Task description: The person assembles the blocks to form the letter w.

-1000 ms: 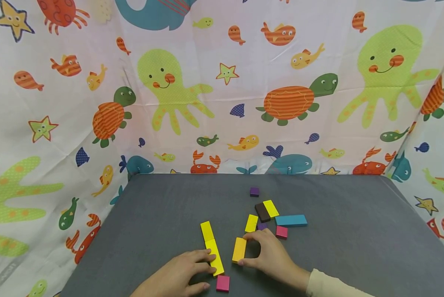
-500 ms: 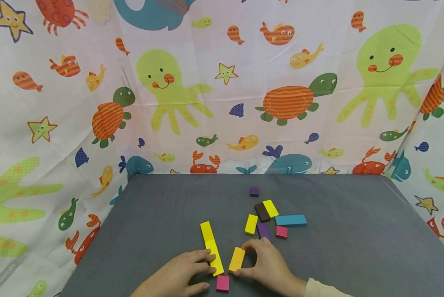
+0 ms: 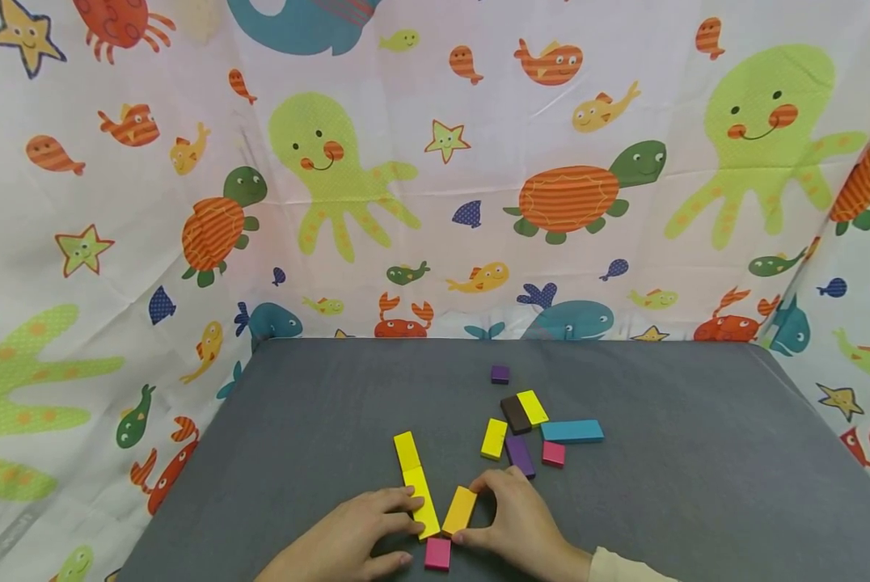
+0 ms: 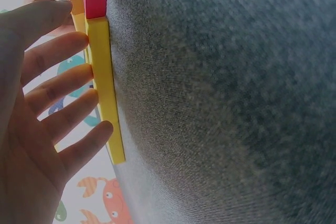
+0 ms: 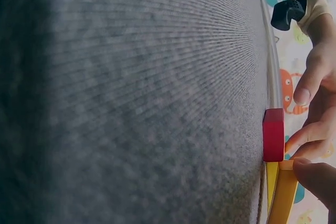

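Note:
My right hand [image 3: 518, 521] pinches an orange-yellow block [image 3: 460, 511] between thumb and fingers, at a slant. Its lower end sits right at the near end of a long yellow block [image 3: 424, 509] and the pink block [image 3: 438, 554]. Fingertips of my left hand [image 3: 351, 529] rest along the long yellow block, the fingers nearly straight and spread in the left wrist view. A shorter yellow block [image 3: 407, 451] continues the line at the far end. From the right wrist side, my thumb [image 5: 315, 177] presses the end of the orange-yellow block beside the pink one.
Right of the hands lie a purple block [image 3: 520, 457], a yellow block [image 3: 493, 439], a dark brown block [image 3: 516, 414] against another yellow one [image 3: 533, 408], a blue block [image 3: 572, 432] and a pink block [image 3: 553, 454]. A small purple block [image 3: 500, 375] lies farther back. A printed curtain [image 3: 435, 267] hangs behind the grey table [image 3: 318, 404].
My right hand has drawn the orange-yellow block nearer and leftward, tilting it, up to the near end of the long yellow block. More of the purple block shows. My left hand has stayed in place.

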Tool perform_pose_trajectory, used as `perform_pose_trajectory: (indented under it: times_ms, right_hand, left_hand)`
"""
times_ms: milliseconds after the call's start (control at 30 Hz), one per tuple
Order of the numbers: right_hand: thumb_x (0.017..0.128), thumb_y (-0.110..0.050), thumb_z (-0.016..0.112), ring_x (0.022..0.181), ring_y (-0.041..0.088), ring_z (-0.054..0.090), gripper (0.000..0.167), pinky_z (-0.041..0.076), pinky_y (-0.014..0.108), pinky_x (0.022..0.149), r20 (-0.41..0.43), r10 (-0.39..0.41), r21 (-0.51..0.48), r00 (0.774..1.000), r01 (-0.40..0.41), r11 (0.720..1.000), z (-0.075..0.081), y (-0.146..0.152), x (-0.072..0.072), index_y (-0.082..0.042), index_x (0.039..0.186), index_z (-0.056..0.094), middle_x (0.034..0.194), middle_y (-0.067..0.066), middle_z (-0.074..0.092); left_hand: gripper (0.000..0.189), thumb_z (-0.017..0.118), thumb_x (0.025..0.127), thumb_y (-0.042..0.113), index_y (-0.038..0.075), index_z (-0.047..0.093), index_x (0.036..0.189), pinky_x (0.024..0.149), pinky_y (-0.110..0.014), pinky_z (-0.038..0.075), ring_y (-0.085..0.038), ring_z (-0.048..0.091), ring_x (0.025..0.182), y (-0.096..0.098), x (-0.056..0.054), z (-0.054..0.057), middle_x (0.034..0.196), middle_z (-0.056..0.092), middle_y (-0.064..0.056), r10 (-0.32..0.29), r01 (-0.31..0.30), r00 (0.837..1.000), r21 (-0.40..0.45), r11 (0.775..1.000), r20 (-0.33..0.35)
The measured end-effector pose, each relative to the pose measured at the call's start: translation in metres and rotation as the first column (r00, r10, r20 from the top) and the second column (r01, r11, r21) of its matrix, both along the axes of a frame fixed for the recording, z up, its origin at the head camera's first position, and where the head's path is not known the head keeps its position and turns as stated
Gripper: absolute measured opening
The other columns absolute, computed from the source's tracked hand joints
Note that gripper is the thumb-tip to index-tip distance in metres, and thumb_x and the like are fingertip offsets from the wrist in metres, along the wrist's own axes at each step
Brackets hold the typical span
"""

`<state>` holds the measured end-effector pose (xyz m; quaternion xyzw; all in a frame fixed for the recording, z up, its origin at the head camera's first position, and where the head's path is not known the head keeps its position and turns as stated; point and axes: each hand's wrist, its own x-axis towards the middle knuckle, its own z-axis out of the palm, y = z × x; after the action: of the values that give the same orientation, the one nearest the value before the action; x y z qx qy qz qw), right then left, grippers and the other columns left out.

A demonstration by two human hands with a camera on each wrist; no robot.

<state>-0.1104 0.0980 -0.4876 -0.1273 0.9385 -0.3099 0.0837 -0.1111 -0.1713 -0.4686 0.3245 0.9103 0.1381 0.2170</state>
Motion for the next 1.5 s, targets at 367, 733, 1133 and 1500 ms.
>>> perform_pose_trajectory:
  times_ms: [367, 733, 1133, 1500]
  right_hand:
    - [0.063, -0.066, 0.083, 0.092, 0.009, 0.046, 0.062, 0.049, 0.029, 0.076, 0.014, 0.015, 0.002, 1.0, -0.015, 1.0, -0.0012, -0.0006, 0.0003, -0.022, 0.104, 0.067, 0.098, -0.012, 0.066]
    - [0.061, -0.067, 0.082, 0.09, 0.009, 0.044, 0.063, 0.045, 0.028, 0.074, -0.008, 0.014, 0.026, 1.0, -0.014, 1.0, -0.0027, -0.0026, 0.0012, -0.023, 0.102, 0.066, 0.093, -0.012, 0.061]
    - [0.06, -0.069, 0.082, 0.087, 0.009, 0.042, 0.067, 0.04, 0.027, 0.072, -0.026, 0.015, 0.06, 1.0, -0.014, 0.998, -0.0055, -0.0034, 0.0011, -0.021, 0.103, 0.064, 0.09, -0.012, 0.057]
    - [0.06, -0.069, 0.082, 0.092, 0.01, 0.043, 0.073, 0.042, 0.03, 0.076, -0.006, 0.052, 0.066, 0.999, -0.052, 0.996, -0.0034, -0.0016, 0.0016, -0.021, 0.113, 0.065, 0.097, -0.011, 0.058]
  left_hand:
    - [0.041, 0.062, 0.09, 0.059, 0.044, 0.059, 0.128, 0.105, -0.047, 0.052, -0.014, 0.054, 0.13, -0.0004, 0.0, 0.0, 0.145, 0.052, 0.017, -0.005, 0.005, 1.0, -0.004, 1.0, -0.013]
    - [0.043, 0.061, 0.09, 0.06, 0.043, 0.059, 0.129, 0.104, -0.046, 0.053, -0.015, 0.053, 0.131, -0.0015, 0.0002, 0.0002, 0.144, 0.053, 0.015, -0.027, 0.028, 0.999, 0.009, 1.0, -0.036]
    - [0.042, 0.06, 0.091, 0.059, 0.041, 0.06, 0.129, 0.105, -0.049, 0.052, -0.017, 0.053, 0.133, -0.0001, 0.0008, 0.0, 0.145, 0.053, 0.013, -0.04, 0.04, 0.998, 0.003, 0.999, -0.039]
    - [0.041, 0.06, 0.091, 0.059, 0.042, 0.06, 0.129, 0.106, -0.05, 0.051, -0.017, 0.052, 0.135, 0.0008, 0.0015, 0.0002, 0.145, 0.053, 0.014, -0.035, 0.035, 0.999, -0.001, 0.999, -0.037]
